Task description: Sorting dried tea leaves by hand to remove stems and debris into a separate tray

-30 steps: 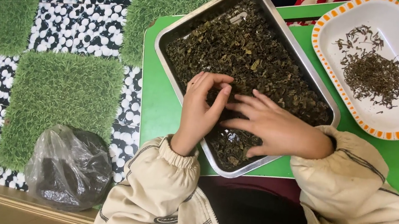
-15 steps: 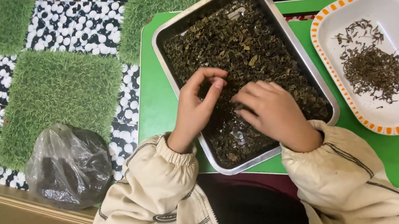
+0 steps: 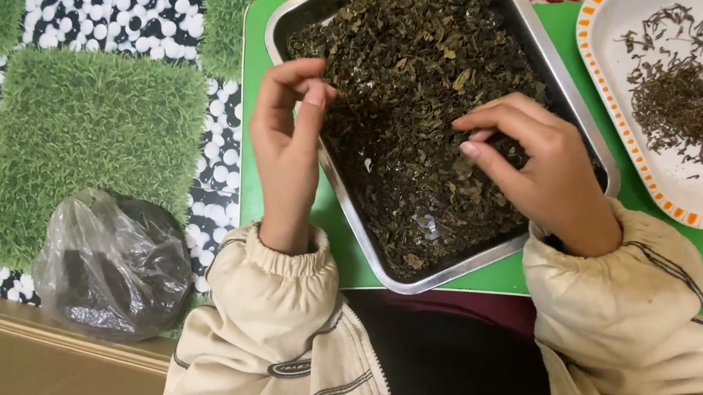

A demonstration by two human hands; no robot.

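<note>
**One head camera, looking steeply down at the lap**

There is a single view, taken from the person's head and aimed almost straight down over the chest. It sits close: the cream sleeves fill the lower edge, and the left hand (image 3: 287, 148) and right hand (image 3: 536, 172) lie near the middle of the picture. The metal tray (image 3: 379, 260) runs diagonally from the centre to the top edge, where its far end is cut off. The white dish with an orange rim (image 3: 642, 186) is clipped at the top right corner. To the left the view takes in the patterned floor mat (image 3: 90, 118) and a plastic bag (image 3: 112, 266). The dark strip at the top left is probably furniture, too cropped to tell. With only one view, nothing is shared between cameras.
</note>
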